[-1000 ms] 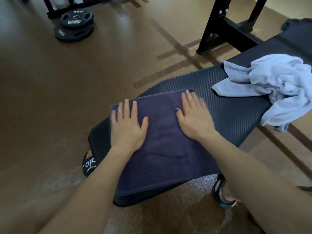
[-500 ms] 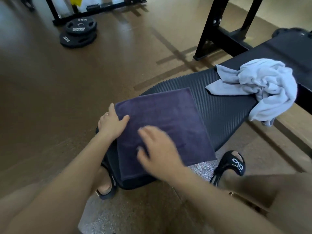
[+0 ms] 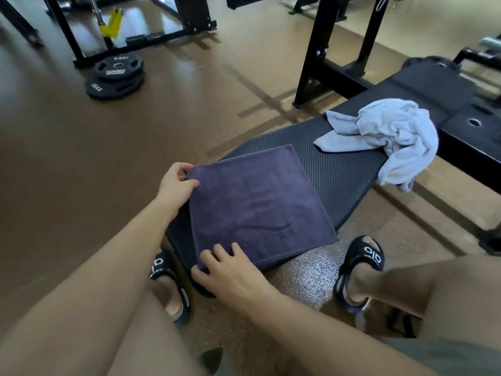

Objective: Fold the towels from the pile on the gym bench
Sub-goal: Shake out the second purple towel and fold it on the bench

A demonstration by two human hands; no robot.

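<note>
I have the dark purple towel (image 3: 257, 204) lying flat as a folded square on the near end of the tabletop (image 3: 333, 169), its near right corner overhanging the tabletop's end. My left hand (image 3: 176, 183) is at the towel's far left corner, thumb on top and fingers curled under the hem, pinching it. My right hand (image 3: 230, 270) sits at the near left corner, fingers (image 3: 217, 253) bent over the hem with the thumb below the tabletop's lip; it looks like a pinch, though what lies under the cloth is hidden. Holding both corners of the same side makes sense to me: that whole left edge can be lifted as one straight line and carried across to the right edge, so the next fold would land square rather than skewed.

The towel sits at this end, I judge, because the rest of the tabletop is taken: the crumpled light blue towel (image 3: 390, 137) lies toward the far right, well apart from the purple one, one tail hanging off the tabletop's right edge. It is not yet folded.

On the floor (image 3: 81, 158) beyond, two black weight plates (image 3: 115, 76) are stacked near a black rack frame (image 3: 333, 52). Black sandals (image 3: 360, 267) are on both feet either side of the tabletop's end.
</note>
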